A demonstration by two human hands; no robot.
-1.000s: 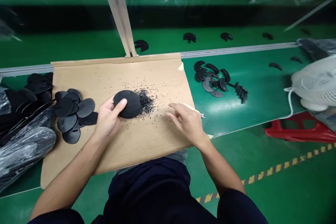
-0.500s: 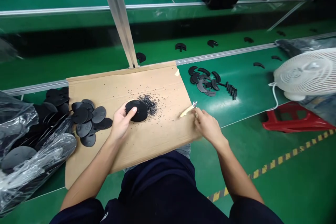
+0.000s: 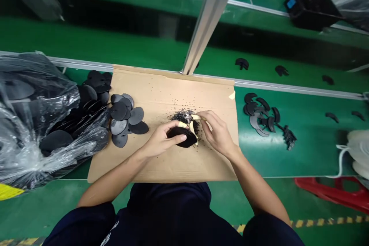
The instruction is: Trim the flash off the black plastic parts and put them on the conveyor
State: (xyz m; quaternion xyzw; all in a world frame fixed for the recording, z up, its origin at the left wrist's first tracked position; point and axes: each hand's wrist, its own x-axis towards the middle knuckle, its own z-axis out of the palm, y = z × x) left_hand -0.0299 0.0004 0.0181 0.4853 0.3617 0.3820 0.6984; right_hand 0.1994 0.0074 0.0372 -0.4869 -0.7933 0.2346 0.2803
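The left hand (image 3: 160, 143) is closed around a stack of black discs (image 3: 184, 139), thumb along the near edge and fingers curled over the top, holding the stack tilted on edge near the middle of the cardboard sheet (image 3: 161, 88). The right hand (image 3: 218, 135) pinches a small cutter (image 3: 193, 117) with cream handles and a metal tip, its fingers bent tight about the handles and the tip set at the stack's upper rim; whether the blades themselves are shut I cannot tell. At 12 o'clock from the stack, touching the tool, lies a heap of black crumbs (image 3: 179, 115), fine and grainy, with specks scattered over the matte brown board. At 9 o'clock a fan of loose discs (image 3: 127, 117), thin, round and dull black, overlaps at the board's edge, just beside a crinkled clear plastic bag (image 3: 25, 130) holding more. At 3 o'clock, well apart on the glossy green bench (image 3: 311, 138), sit curved crescent offcuts (image 3: 261, 113).
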